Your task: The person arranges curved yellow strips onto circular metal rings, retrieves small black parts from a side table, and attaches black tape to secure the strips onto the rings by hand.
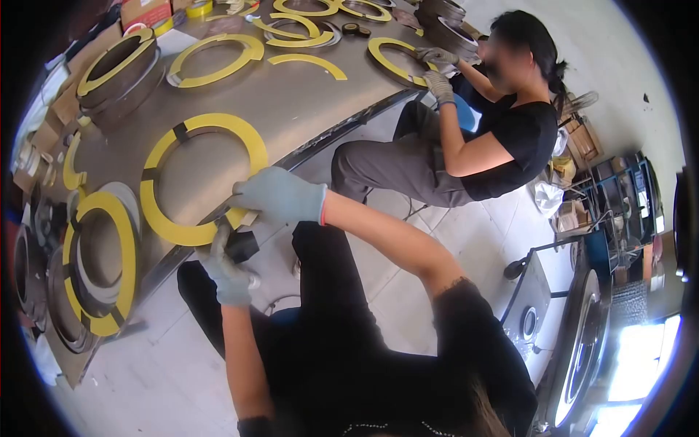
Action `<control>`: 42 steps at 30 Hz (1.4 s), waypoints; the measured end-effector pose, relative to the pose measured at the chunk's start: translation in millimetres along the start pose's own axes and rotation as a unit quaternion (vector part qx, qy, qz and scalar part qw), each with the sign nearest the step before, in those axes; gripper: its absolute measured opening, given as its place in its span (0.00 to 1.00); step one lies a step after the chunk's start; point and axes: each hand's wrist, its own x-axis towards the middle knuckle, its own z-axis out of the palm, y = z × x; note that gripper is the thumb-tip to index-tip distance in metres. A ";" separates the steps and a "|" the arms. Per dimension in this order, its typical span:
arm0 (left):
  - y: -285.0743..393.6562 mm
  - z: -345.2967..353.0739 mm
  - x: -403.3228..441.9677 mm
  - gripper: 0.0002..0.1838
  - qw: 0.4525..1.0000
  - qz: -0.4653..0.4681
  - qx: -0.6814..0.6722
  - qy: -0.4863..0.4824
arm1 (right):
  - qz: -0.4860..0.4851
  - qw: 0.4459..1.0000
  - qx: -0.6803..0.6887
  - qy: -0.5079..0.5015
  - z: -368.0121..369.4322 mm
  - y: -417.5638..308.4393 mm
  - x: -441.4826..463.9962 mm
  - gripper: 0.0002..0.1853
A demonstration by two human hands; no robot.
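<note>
A flat yellow ring (154, 197) lies at the table's near edge, with dark tape bands across it at the top and left. My right hand (280, 195), in a pale grey glove, is closed over the ring's near right side, its fingers pinching the edge. Just below, my left hand (229, 273), also gloved, has its fingers closed at the ring's lower edge. A black piece of tape (242, 246) sticks out beside the left fingers. What lies between the fingertips of both hands is partly hidden.
A second taped yellow ring (125, 273) leans on grey rings at the left. More yellow rings (218, 62) and arc pieces (309, 64) lie farther back on the metal table (291, 109). At the right, a seated co-worker (520, 109) handles another ring (378, 54).
</note>
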 end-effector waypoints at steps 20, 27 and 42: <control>4.3 6.9 3.0 0.22 0.985 -0.124 -0.041 0.111 | 0.364 0.584 0.698 0.197 92.2 -111.2 -55.2 0.20; 19.0 9.9 3.7 0.17 0.978 -0.173 -0.038 0.114 | 0.267 0.648 0.643 0.310 143.0 -118.3 -36.7 0.17; 12.6 8.6 -22.1 0.19 0.964 -0.141 -0.213 0.073 | 0.448 0.513 0.634 0.365 59.1 -87.3 -49.3 0.09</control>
